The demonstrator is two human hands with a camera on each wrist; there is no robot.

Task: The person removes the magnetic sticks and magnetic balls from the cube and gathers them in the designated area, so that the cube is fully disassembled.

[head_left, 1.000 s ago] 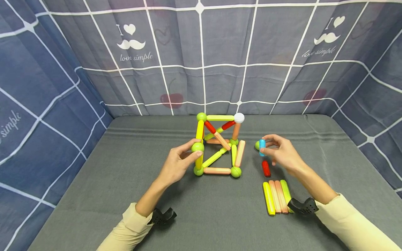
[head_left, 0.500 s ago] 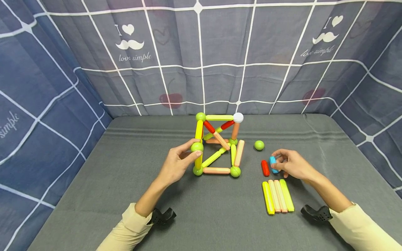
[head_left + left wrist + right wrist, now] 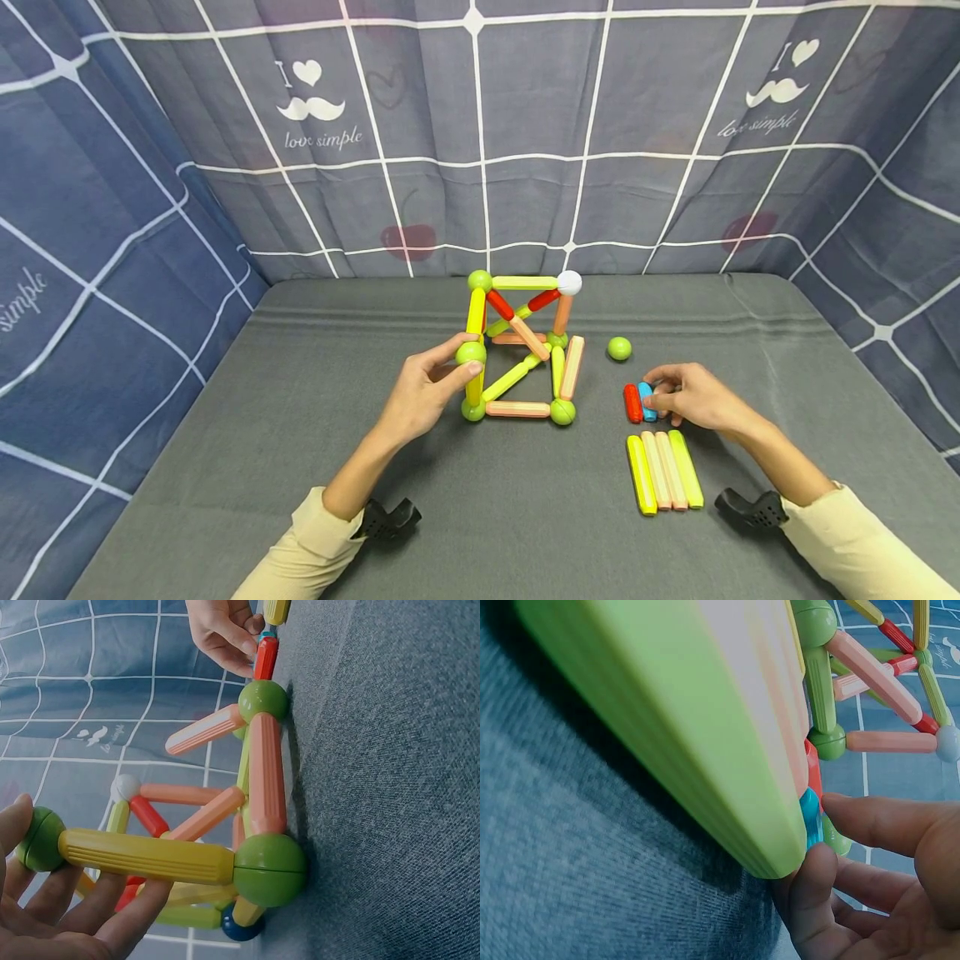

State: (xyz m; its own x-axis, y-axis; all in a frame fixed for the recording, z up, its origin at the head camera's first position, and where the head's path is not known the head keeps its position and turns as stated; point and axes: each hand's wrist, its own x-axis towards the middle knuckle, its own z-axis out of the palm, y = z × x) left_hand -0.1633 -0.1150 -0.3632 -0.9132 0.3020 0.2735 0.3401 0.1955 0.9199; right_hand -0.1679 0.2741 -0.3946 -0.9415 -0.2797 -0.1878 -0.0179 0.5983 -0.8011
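Note:
A frame of magnetic sticks and balls stands mid-table in the head view, with a white ball [image 3: 569, 282] at its back right top corner. My left hand [image 3: 418, 393] pinches the green ball [image 3: 470, 353] at the near left upper corner, on top of an upright yellow stick [image 3: 146, 855]. My right hand [image 3: 696, 398] holds a short blue stick [image 3: 646, 392] between thumb and fingers, down at the cloth. Right beside it lies a short red stick [image 3: 633, 403]. In the right wrist view the blue stick is partly hidden behind a long green stick [image 3: 705, 750].
Several long sticks [image 3: 661, 472] lie side by side in front of the short ones. A loose green ball [image 3: 618, 348] rests behind them. One peach stick [image 3: 573, 367] leans up from the frame's near right ball. A grid-patterned curtain [image 3: 525, 200] encloses the table.
My right hand has brought the blue stick from beside the loose green ball toward me, then left against the red stick. The left hand stays on its ball.

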